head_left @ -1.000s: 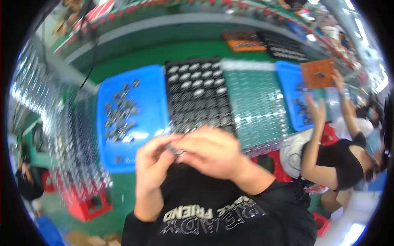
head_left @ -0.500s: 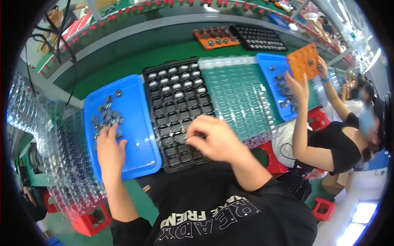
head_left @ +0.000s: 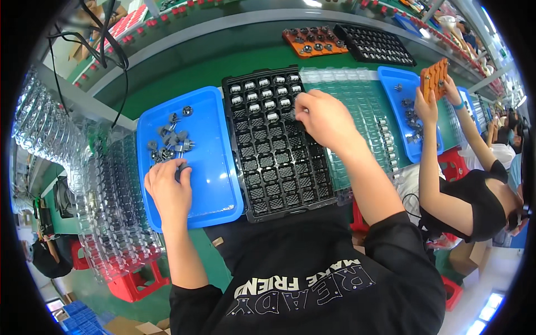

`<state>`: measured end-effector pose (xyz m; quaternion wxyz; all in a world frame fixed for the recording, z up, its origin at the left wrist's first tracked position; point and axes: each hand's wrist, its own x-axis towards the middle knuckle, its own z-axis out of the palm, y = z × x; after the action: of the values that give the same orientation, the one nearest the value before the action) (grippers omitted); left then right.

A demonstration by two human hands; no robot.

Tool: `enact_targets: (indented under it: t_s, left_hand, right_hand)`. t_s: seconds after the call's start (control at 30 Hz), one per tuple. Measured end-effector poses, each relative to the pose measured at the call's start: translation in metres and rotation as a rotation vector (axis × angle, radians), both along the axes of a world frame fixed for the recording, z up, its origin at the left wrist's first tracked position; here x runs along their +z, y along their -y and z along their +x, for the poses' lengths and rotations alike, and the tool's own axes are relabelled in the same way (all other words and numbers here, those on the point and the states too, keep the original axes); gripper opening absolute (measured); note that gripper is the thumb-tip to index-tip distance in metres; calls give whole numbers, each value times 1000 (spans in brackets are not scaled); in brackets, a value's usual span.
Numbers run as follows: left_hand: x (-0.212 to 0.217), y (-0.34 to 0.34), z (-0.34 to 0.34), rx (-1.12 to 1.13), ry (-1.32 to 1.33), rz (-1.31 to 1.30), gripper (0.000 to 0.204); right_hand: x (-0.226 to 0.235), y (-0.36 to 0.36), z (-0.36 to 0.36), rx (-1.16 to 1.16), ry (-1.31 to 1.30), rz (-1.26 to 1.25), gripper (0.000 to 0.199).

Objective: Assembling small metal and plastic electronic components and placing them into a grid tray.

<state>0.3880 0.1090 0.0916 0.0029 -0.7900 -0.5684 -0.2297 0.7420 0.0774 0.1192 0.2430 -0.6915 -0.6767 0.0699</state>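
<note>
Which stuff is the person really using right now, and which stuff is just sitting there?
In use:
left hand picking from the small grey parts
blue tray holding those parts
right hand over the black grid tray

Just sitting there:
orange tray at the back
clear tray stacks on the left
second blue tray, the neighbour's

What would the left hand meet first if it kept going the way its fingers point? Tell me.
The left hand points up the blue tray. Next in line is probably the loose heap of small grey parts, though height above the tray is unclear.
</note>
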Motion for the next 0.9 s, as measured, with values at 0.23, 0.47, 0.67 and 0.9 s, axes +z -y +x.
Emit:
enact_targets:
  t_s: [0.23,0.47,0.67,0.9]
  left_hand:
    - [-8,9,-10,-41,209,20,19]
    - [-15,24,-7,15,539,-156,18]
    - [-5,28,7,11,490,-154,19]
    - [-19,35,-5,-35,447,-102,28]
  right_hand:
    - [-29,-35,-14,77,186,-36,2]
    - [-24,-44,7,56,19,-219,7]
    - [-14,-148,108,-298,-1499,-45,36]
    - [-67,-223,133,-784,-2013,254,12]
